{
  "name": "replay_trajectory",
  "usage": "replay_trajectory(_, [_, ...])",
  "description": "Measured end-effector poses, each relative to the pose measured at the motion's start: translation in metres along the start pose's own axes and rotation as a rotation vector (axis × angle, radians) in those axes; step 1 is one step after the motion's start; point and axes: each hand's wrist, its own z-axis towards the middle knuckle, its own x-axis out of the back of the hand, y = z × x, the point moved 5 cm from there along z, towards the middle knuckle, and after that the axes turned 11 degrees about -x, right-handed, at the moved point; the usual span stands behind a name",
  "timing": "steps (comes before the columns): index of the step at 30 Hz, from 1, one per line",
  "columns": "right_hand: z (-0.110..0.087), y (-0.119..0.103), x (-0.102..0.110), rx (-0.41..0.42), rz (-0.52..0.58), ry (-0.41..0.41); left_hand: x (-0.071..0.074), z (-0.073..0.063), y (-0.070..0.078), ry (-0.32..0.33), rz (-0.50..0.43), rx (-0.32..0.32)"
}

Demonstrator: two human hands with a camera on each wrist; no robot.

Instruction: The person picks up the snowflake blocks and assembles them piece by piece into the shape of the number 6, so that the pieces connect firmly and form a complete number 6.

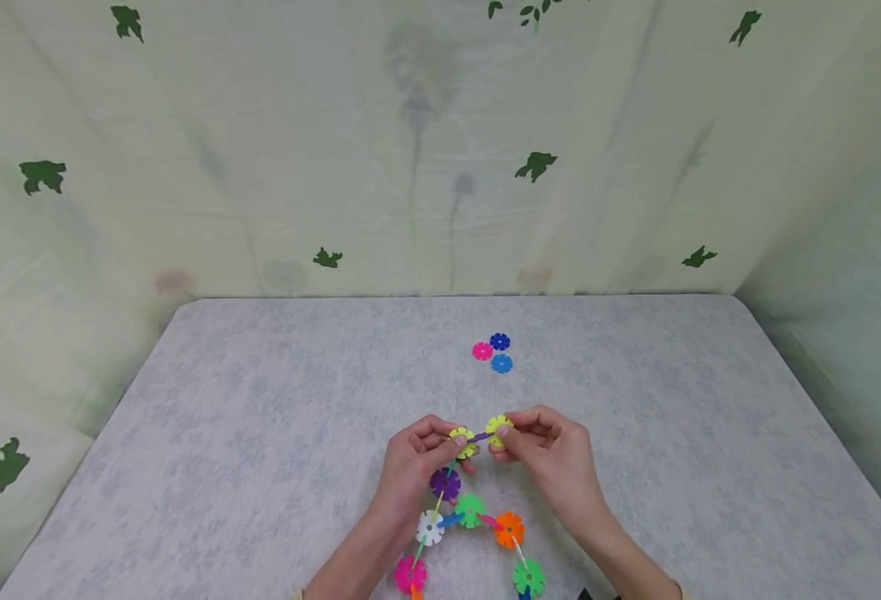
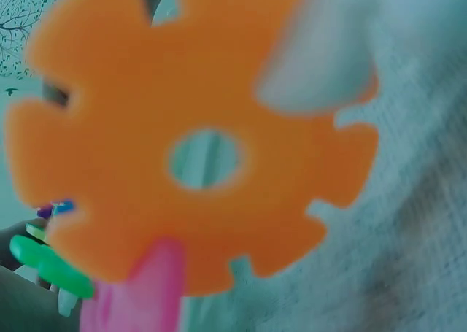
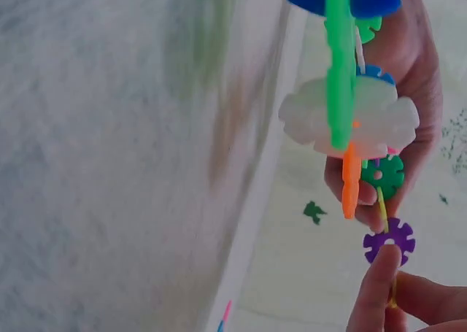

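In the head view my left hand (image 1: 413,462) pinches a yellow notched disc (image 1: 461,442) at the upper end of a chain of slotted plastic discs. My right hand (image 1: 560,454) pinches another yellow disc (image 1: 498,431) between thumb and fingers. A purple disc (image 1: 480,437), seen edge-on, bridges the two yellow ones. Below the left hand the chain runs down past a purple disc (image 1: 445,483), a white disc (image 1: 430,528) and a pink disc (image 1: 410,574). A side branch passes a green disc (image 1: 470,510) and an orange disc (image 1: 509,529). Another orange disc (image 2: 131,149) fills the left wrist view.
Three loose discs lie beyond the hands on the grey tabletop (image 1: 260,417): a pink one (image 1: 482,351), a dark blue one (image 1: 499,342) and a light blue one (image 1: 502,363). A pale curtain (image 1: 275,167) with green bird shapes hangs behind the table and along both sides.
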Motion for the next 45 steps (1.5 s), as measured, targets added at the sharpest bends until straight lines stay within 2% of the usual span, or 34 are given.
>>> replay_trajectory(4, [0.006, -0.002, 0.005, -0.025, -0.021, -0.074, -0.001, 0.002, 0.000, -0.030, -0.013, 0.002])
replay_trajectory(8, [0.019, -0.007, 0.014, -0.022, -0.143, -0.144, 0.001, 0.004, 0.000, -0.052, -0.003, 0.033])
replay_trajectory(11, [0.034, -0.013, 0.023, 0.011, -0.247, -0.188, 0.003, 0.005, 0.001, -0.055, 0.015, 0.038])
replay_trajectory(15, [0.062, -0.021, 0.033, 0.088, -0.431, -0.242, 0.005, 0.006, 0.001, -0.056, 0.029, 0.027])
replay_trajectory(18, [0.086, -0.024, 0.037, 0.148, -0.605, -0.242, 0.006, 0.007, 0.001, -0.061, 0.032, 0.027])
replay_trajectory(22, [0.115, -0.020, 0.037, 0.155, -0.834, -0.235, 0.006, 0.007, -0.001, -0.067, 0.034, 0.041])
replay_trajectory(25, [0.132, -0.016, 0.035, 0.145, -0.946, -0.246, 0.005, 0.007, -0.002, -0.073, 0.033, 0.055])
replay_trajectory(28, [0.141, -0.014, 0.033, 0.154, -0.995, -0.238, 0.005, 0.007, -0.003, -0.083, 0.031, 0.060])
replay_trajectory(32, [0.144, -0.014, 0.029, 0.172, -1.025, -0.216, 0.004, 0.006, -0.003, -0.091, 0.033, 0.054])
replay_trajectory(35, [0.144, -0.014, 0.026, 0.153, -1.030, -0.214, 0.003, 0.005, -0.002, -0.093, 0.041, 0.048])
replay_trajectory(41, [0.136, -0.013, 0.024, 0.085, -1.021, -0.218, 0.003, 0.004, 0.000, -0.097, 0.059, 0.029])
replay_trajectory(45, [0.123, -0.013, 0.026, 0.089, -1.000, -0.192, 0.004, 0.004, 0.001, -0.091, 0.063, 0.018])
